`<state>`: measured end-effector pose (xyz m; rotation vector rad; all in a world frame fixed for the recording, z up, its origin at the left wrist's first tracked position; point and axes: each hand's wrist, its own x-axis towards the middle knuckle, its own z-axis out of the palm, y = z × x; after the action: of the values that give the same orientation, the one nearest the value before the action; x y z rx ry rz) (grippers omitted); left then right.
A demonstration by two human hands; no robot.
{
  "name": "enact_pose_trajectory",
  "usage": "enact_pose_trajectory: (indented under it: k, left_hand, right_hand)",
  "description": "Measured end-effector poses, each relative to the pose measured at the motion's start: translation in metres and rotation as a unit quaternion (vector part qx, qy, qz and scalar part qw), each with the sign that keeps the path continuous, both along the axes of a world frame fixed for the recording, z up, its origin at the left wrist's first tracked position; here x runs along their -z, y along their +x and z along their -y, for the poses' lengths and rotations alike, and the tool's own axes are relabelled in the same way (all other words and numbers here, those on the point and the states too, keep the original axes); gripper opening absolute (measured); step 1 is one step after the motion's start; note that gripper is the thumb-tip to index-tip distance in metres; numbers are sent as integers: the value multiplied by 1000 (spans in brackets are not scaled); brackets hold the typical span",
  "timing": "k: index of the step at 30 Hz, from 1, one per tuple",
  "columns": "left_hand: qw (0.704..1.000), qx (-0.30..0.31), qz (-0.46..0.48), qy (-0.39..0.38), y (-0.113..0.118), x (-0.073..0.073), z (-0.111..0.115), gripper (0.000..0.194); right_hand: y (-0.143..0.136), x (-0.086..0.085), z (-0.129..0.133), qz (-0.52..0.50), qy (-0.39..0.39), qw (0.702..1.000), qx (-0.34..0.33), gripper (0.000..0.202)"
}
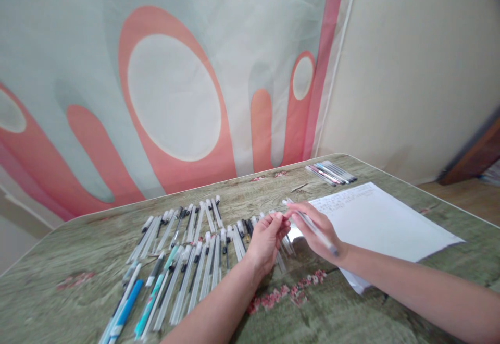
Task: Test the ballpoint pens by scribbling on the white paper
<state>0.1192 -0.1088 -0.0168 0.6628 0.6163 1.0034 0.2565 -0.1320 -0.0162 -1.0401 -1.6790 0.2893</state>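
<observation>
My right hand (317, 230) is closed around a clear-barrelled pen (312, 226), which slants across the palm with its dark end towards the wrist. Close beside it, my left hand (269, 241) has its thumb and fingers pinched together, with the fingertips of both hands almost meeting. Whatever is between the left fingers is too small to make out. Beneath and behind the left hand lie several disassembled pens (213, 260), clear barrels with white or dark caps, partly hidden by the hand and forearm. A sheet of paper with handwriting (386, 219) lies under the right wrist.
A neat bundle of pens (332, 172) rests at the table's far right. Another row of pen parts (175, 224) lies farther back, and blue and teal pens (128, 305) are at front left. The wood-patterned table (89, 250) meets a patterned wall covering (242, 36) behind.
</observation>
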Motion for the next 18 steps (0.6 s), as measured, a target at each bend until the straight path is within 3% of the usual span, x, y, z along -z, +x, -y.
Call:
enact_pose_trajectory:
  k: [4, 10, 18]
  left_hand:
    - [1000, 7, 18, -8, -2, -4, -1, 20]
    - [999, 8, 31, -13, -2, -4, -2, 17]
    - [1000, 6, 21, -17, -2, 0, -2, 17]
  right_hand:
    - [1, -2, 0, -4, 8, 1000, -29, 29]
    - [1, 3, -3, -70, -24, 997, -1, 19]
    - [1, 3, -4, -71, -37, 997, 10, 14]
